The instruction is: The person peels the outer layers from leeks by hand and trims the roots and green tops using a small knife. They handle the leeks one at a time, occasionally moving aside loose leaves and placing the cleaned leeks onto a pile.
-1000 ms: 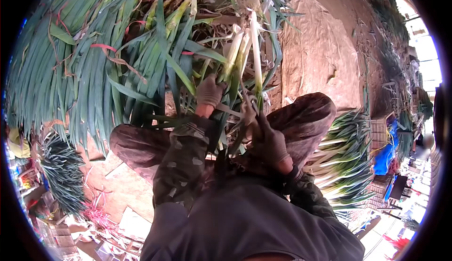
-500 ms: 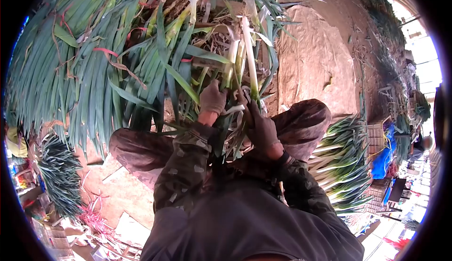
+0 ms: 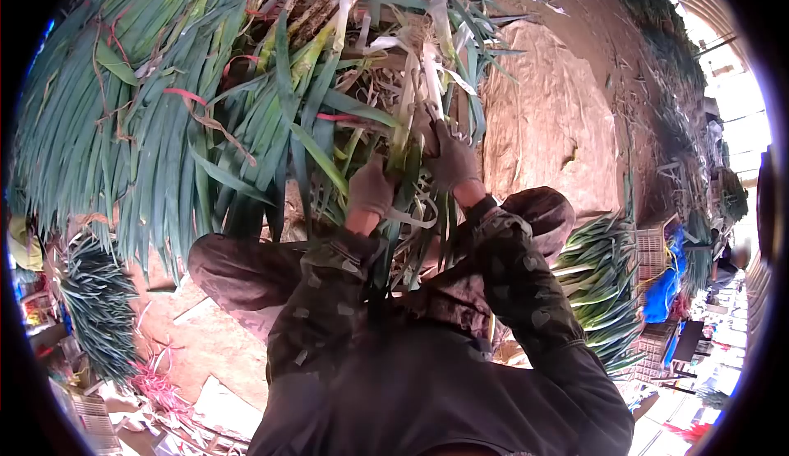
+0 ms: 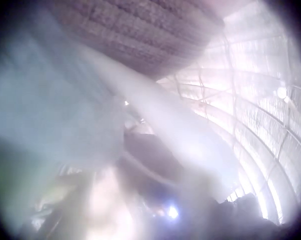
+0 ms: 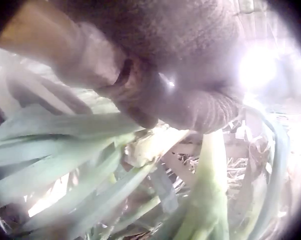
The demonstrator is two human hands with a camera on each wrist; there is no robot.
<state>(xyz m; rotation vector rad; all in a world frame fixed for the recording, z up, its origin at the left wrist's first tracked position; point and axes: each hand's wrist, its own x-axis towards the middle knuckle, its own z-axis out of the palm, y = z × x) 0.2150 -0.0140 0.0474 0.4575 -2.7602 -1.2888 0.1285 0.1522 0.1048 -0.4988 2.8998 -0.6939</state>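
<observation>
The gloved left hand [image 3: 371, 186] grips a bunch of leeks [image 3: 398, 145] below their white stems, roots pointing away from the body. The gloved right hand [image 3: 452, 158] lies just right of it, fingers curled round a leek's white stem [image 3: 433, 86]. In the right wrist view the curled right hand [image 5: 190, 55] is above a pale green stem [image 5: 213, 165] and several leaves [image 5: 65, 150]; a blurred tan thing beside it cannot be identified. The left wrist view shows the knit glove [image 4: 140, 30] over a blurred pale strip [image 4: 165, 120].
A large heap of leeks [image 3: 99, 143] with red ties lies at the left. Brown sheeting [image 3: 546, 119] covers ground at the right. More leeks [image 3: 600, 283] lie beside the right knee, near crates [image 3: 653, 250] and blue plastic [image 3: 664, 287]. Another bundle [image 3: 97, 304] is at lower left.
The right hand has moved forward from the leaves to the white stem, its arm stretching out. The left hand keeps its grip and has shifted slightly back toward the body.
</observation>
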